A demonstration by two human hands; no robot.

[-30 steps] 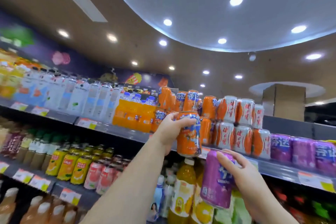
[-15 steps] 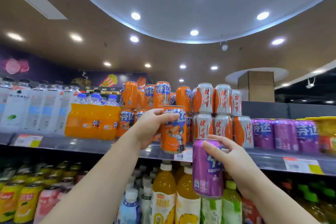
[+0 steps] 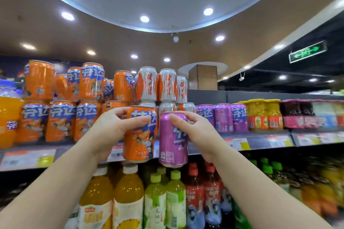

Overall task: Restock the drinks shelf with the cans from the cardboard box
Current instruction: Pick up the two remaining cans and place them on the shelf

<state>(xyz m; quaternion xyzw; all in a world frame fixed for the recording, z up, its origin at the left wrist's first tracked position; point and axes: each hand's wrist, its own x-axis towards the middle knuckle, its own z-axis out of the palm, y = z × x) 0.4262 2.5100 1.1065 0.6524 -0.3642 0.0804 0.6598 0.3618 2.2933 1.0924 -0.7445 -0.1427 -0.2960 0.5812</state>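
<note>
We see two bare arms reaching up toward a supermarket drinks shelf (image 3: pixel 260 142). Our left hand (image 3: pixel 113 126) grips a tall orange aluminium can with blue lettering (image 3: pixel 139 135), thumb across its front and fingers curled round its upper part. Our right hand (image 3: pixel 197 128) grips a tall purple aluminium can with white lettering (image 3: pixel 172 143) the same way, near its top. Both cans are upright, just beside each other, held in the air in front of the shelf's front edge with its price labels. On the shelf behind, stacked orange cans (image 3: pixel 61 119) fill the left, silver and orange cans (image 3: pixel 163 87) stand behind the two held cans, and a row of purple cans (image 3: pixel 223 117) stands to the right. Below hang rows of yellow juice bottles (image 3: pixel 128 197) and green-capped bottles (image 3: pixel 163 199).
</note>
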